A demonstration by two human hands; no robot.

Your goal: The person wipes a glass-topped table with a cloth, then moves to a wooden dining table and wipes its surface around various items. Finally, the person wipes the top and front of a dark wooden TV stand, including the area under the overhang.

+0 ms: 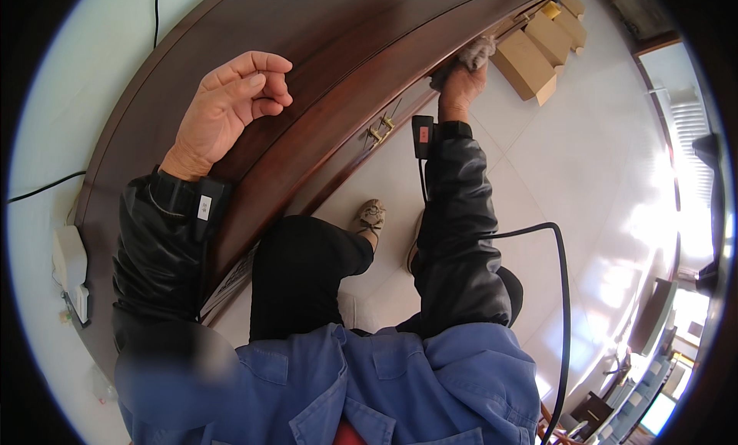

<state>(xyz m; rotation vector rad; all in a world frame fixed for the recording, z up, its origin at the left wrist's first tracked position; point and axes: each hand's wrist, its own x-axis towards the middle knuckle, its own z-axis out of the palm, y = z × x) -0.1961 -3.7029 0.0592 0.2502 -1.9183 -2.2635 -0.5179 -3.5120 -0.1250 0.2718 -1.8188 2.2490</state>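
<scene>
My right hand (462, 90) grips a crumpled grey cloth (477, 52) against the front of a dark reddish-brown wooden cabinet (357, 78), near its far end. Above the cabinet's glossy top, my left hand (230, 107) is raised with its fingers loosely curled and nothing in them. Brass-coloured handles (380, 130) sit on the cabinet's front face, between my two hands. Each wrist bears a black strap with a small black box. Part of the cloth is hidden by my right hand.
Open brown cardboard boxes (526, 64) stand on the tiled floor (519, 174) beyond my right hand. A black cable (562, 283) loops from my right arm. A white device (70, 257) lies at the cabinet top's left edge. My knee is close to the cabinet front.
</scene>
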